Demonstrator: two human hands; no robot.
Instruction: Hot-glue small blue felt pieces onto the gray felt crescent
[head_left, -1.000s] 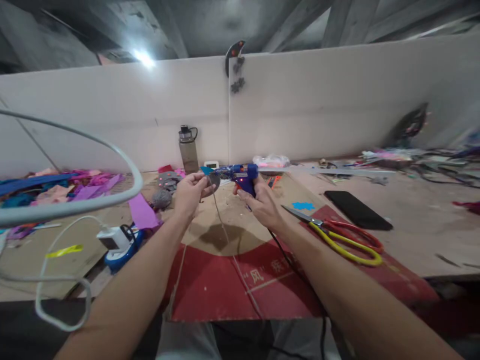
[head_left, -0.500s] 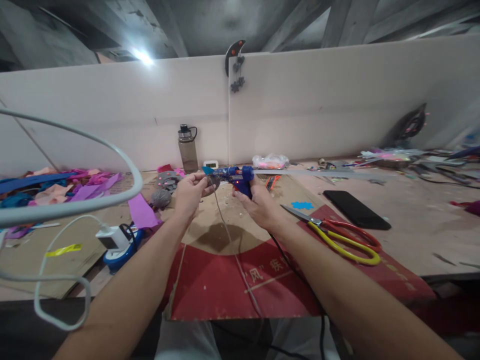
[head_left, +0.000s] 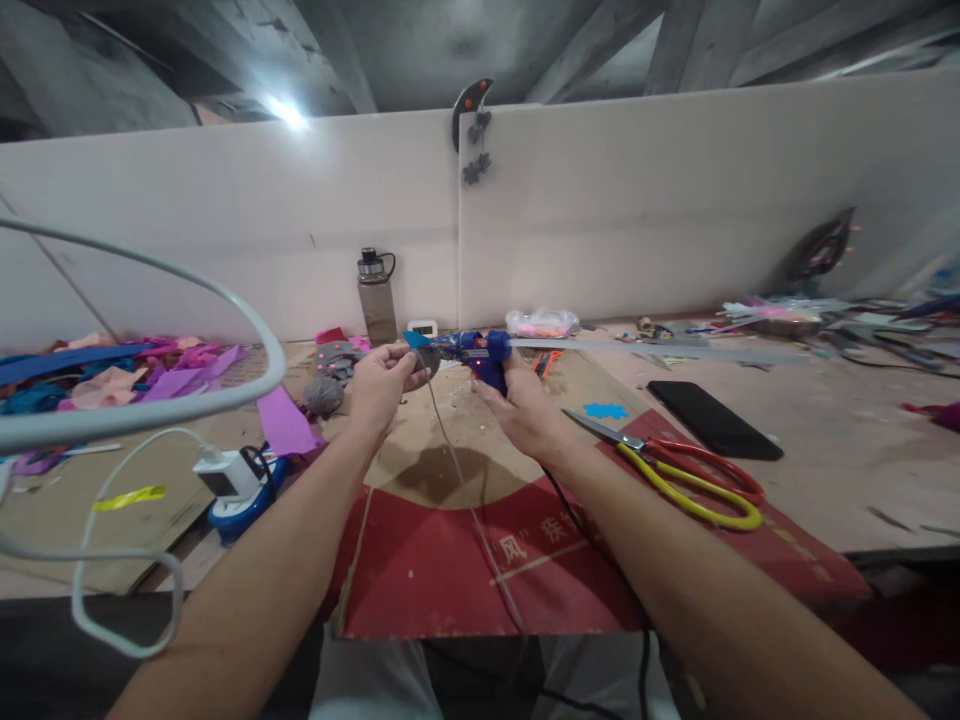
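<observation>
My right hand [head_left: 525, 405] is wrapped round the handle of a blue hot glue gun [head_left: 486, 348]. A long translucent glue stick [head_left: 637, 348] juts from the back of the gun to the right. Pinched in my left hand [head_left: 381, 390] is a small dark grey piece [head_left: 428, 364], partly hidden by the fingers, with a blue felt piece [head_left: 415, 340] at its top. The gun's nozzle points left, at or very close to these pieces; contact cannot be made out. A thin grey cord [head_left: 451, 450] runs from the grey piece down across the cardboard.
Red-and-tan cardboard [head_left: 420, 590] lies before me. On it are scissors [head_left: 667, 470] and a blue felt cutout [head_left: 606, 411], beside a black phone [head_left: 712, 420]. A bottle [head_left: 376, 300] stands behind. Felt scraps [head_left: 112, 375], a charger [head_left: 227, 474] and a looping white cable [head_left: 255, 330] are left.
The glue gun and my right hand have shifted very slightly to the right. My left hand stays nearly still with the grey piece.
</observation>
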